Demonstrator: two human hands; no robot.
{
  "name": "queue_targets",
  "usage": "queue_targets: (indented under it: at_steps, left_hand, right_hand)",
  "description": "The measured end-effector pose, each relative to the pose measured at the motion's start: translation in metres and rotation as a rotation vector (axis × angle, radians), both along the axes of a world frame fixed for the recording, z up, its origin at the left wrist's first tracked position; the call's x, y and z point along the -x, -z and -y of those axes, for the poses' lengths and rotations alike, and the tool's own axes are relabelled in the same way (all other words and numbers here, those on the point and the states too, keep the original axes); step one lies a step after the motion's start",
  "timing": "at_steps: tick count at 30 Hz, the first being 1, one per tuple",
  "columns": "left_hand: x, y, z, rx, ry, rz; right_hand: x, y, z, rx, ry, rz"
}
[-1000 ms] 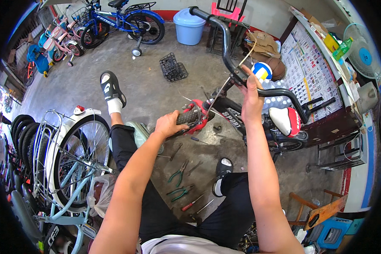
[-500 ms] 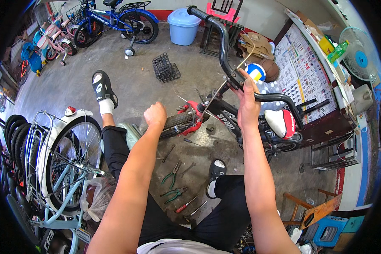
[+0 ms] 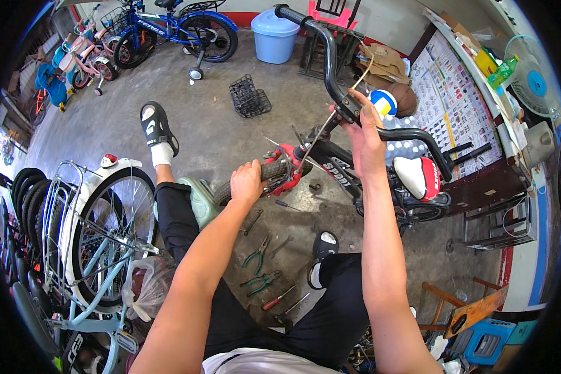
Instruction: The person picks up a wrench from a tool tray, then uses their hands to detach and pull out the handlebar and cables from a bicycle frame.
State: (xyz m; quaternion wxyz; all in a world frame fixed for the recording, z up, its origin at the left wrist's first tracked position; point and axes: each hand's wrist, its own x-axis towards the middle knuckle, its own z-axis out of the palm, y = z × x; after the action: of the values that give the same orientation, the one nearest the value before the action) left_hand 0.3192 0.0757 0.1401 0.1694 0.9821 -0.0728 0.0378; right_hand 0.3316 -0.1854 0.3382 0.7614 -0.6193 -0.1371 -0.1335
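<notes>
My right hand (image 3: pixel 364 140) grips the black handlebar (image 3: pixel 411 134) at its clamp (image 3: pixel 346 107), with the long bar tilted up from it. My left hand (image 3: pixel 246 182) is curled over the front tire (image 3: pixel 224 193) of the small black bike (image 3: pixel 336 168), left of the red fork and brake parts (image 3: pixel 287 181). Thin cables run from the bars down toward the fork. The white-and-red saddle (image 3: pixel 411 177) is beyond my right wrist. Below on the floor lie green-handled pliers (image 3: pixel 255 258), wrenches (image 3: pixel 280 246) and a red screwdriver (image 3: pixel 277 298).
A light-blue bike (image 3: pixel 90 318) and spare tires (image 3: pixel 28 206) crowd my left. A blue bike (image 3: pixel 168 31), wire basket (image 3: pixel 249 96) and blue bin (image 3: pixel 274 40) stand ahead. A cluttered counter with a fan (image 3: pixel 530 81) is at right, a wooden stool (image 3: pixel 474 308) below.
My left hand was on the tire, lifted higher and leftward half a second ago, and is down on the tire again now. My right hand stays on the handlebar.
</notes>
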Motion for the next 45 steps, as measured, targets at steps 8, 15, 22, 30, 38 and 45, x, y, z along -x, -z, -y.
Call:
queue_targets:
  at_steps: [8,15,22,30,38,45]
  left_hand:
    - [-0.010,-0.004,0.010,-0.006,0.095,-0.072]
    - [-0.010,0.001,0.002,0.009,0.113,-0.045]
    - [-0.008,-0.003,-0.003,0.025,0.108,-0.028]
    - [-0.012,0.000,-0.024,0.073,0.125,-0.054]
    - [-0.010,-0.001,-0.008,0.028,0.131,-0.028]
    - [-0.022,-0.006,-0.017,0.032,0.167,-0.022]
  right_hand:
    - [-0.011,0.005,0.020,-0.044,-0.128,0.078]
    - [-0.016,0.008,0.024,-0.112,-0.178,0.077]
    - [-0.012,0.009,0.003,-0.018,0.041,0.096]
    - [-0.026,0.020,0.035,-0.225,-0.233,0.058]
    - [-0.008,0.005,-0.012,-0.012,0.117,0.114]
    - [-0.018,0.012,-0.007,-0.106,0.327,0.035]
